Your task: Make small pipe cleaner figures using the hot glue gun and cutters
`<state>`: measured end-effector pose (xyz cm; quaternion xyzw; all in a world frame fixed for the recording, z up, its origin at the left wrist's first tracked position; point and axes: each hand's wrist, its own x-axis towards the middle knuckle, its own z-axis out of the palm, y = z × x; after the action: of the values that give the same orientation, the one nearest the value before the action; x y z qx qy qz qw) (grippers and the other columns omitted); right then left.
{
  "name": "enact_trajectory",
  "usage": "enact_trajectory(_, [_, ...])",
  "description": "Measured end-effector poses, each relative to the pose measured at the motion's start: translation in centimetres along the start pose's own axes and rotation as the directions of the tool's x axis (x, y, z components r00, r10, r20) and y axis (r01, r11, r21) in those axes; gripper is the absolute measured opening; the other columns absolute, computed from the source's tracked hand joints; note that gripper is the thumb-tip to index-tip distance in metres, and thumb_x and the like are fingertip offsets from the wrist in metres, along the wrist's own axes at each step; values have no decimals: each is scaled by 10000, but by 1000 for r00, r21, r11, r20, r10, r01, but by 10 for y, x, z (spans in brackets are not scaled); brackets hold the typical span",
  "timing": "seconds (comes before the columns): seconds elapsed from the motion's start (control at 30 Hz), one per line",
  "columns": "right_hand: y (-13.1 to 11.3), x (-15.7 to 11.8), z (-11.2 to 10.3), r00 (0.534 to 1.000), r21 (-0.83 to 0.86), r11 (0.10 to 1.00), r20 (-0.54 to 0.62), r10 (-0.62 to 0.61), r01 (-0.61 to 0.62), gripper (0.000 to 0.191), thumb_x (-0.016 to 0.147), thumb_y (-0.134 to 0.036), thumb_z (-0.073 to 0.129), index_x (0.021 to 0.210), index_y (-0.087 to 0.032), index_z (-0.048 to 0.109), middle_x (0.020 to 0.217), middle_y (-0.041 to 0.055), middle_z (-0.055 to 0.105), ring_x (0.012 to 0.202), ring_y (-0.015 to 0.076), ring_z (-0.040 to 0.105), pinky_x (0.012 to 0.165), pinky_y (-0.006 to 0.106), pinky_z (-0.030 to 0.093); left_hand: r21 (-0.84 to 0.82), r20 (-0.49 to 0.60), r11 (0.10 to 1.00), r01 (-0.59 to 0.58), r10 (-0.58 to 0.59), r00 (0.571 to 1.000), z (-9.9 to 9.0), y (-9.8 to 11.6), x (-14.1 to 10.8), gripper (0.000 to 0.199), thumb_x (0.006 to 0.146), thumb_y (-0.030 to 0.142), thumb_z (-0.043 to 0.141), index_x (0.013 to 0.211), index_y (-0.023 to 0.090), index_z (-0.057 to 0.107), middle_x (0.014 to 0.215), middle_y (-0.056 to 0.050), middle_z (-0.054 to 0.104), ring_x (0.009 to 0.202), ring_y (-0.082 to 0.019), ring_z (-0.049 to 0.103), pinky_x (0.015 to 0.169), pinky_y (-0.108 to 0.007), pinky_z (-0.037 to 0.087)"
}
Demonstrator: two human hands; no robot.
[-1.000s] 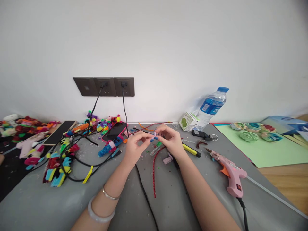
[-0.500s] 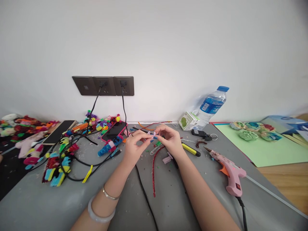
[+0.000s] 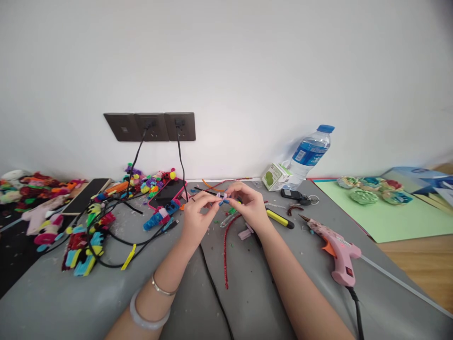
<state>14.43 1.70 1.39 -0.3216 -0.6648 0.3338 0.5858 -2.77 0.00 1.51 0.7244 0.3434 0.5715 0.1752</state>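
Note:
My left hand (image 3: pixel 200 212) and my right hand (image 3: pixel 247 203) meet above the middle of the table, fingertips pinched together. Between them is a small pale lilac piece (image 3: pixel 221 195), bent into loops, that looks like pipe cleaner; both hands grip it, and the fingers cover most of it. Under the hands a red pipe cleaner (image 3: pixel 225 255) curves over the grey table. Beside my right wrist lies a second pale lilac piece (image 3: pixel 245 233). A yellow utility knife (image 3: pixel 279 218) rests just right of that wrist.
At right lies a pink hot glue gun (image 3: pixel 336 250) with its cord. A water bottle (image 3: pixel 308 156) and a small box (image 3: pixel 275 176) stand by the wall. Black cables (image 3: pixel 106 262) loop at left among colourful fuzzy figures (image 3: pixel 85 245) and a phone (image 3: pixel 168 191). Green paper (image 3: pixel 385 222) bears paper flowers.
The fingertips have shifted slightly around the lilac piece, which stays pinched between both hands. The whole view has moved a little; nothing on the table has visibly changed place.

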Motion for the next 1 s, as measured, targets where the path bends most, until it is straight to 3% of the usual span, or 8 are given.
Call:
enact_trajectory(0.33, [-7, 1, 0, 999, -18, 1000, 25, -25, 25, 186, 845, -417, 743, 860, -232, 725, 851, 63, 700, 802, 211, 603, 686, 351, 464, 54, -25, 998, -16, 18, 1000, -1, 2, -1, 129, 920, 216, 623, 858, 200, 735, 805, -37, 714, 784, -160, 657, 729, -286, 531])
enact_trajectory(0.67, [-10, 1, -1, 995, -8, 1000, 93, -28, 28, 139, 887, -379, 698, 868, -245, 733, 851, 60, 687, 835, 220, 609, 751, 375, 481, 51, -36, 999, 8, -6, 999, -3, 3, 1, 103, 897, 242, 673, 829, 201, 738, 772, -30, 715, 740, -151, 644, 689, -277, 513])
enact_trajectory(1.0, [-10, 0, 0, 993, -6, 1000, 116, -11, 12, 184, 897, -405, 681, 844, -233, 718, 829, 57, 680, 820, 216, 603, 757, 370, 475, 113, -62, 992, -63, 70, 996, -5, 6, 3, 111, 900, 244, 677, 802, 198, 699, 755, -22, 691, 736, -148, 630, 654, -266, 492])
